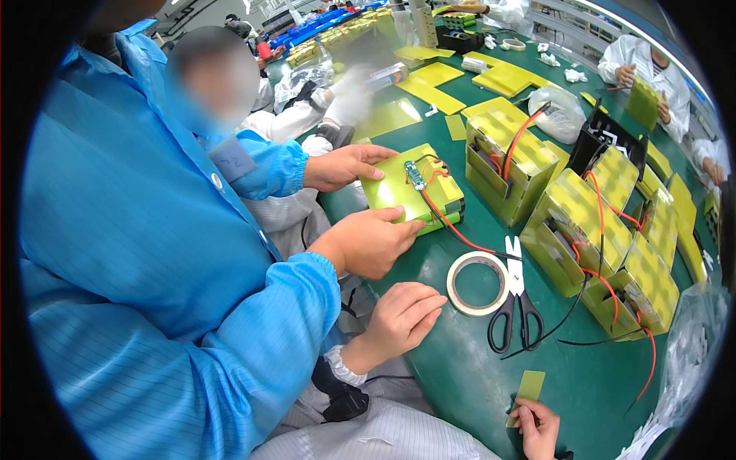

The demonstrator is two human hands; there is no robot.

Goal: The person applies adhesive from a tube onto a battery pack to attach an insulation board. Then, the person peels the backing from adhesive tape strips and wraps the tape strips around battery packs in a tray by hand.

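My left hand (400,318) is at the table's edge, its fingers curled and pressed together; whatever they hold, if anything, is hidden. Between the fingers of my right hand (539,429), near the bottom edge, is a narrow yellow-green insulation strip (530,386). A roll of cream masking tape (454,285) lies just beyond my left fingertips. Black-handled scissors (515,295) lie beside it, blades pointing away. Past them, a person in blue holds a battery pack (393,190) with a yellow-green cover, a small green circuit board (415,175) and red and black wires.
Several taped yellow-green battery packs (590,222) stand on the green table (460,368) at right, their loose wires trailing across it. Clear plastic bags (694,356) lie at the right edge. Yellow-green sheets (437,83) are spread farther back. The person in blue (153,230) crowds my left side.
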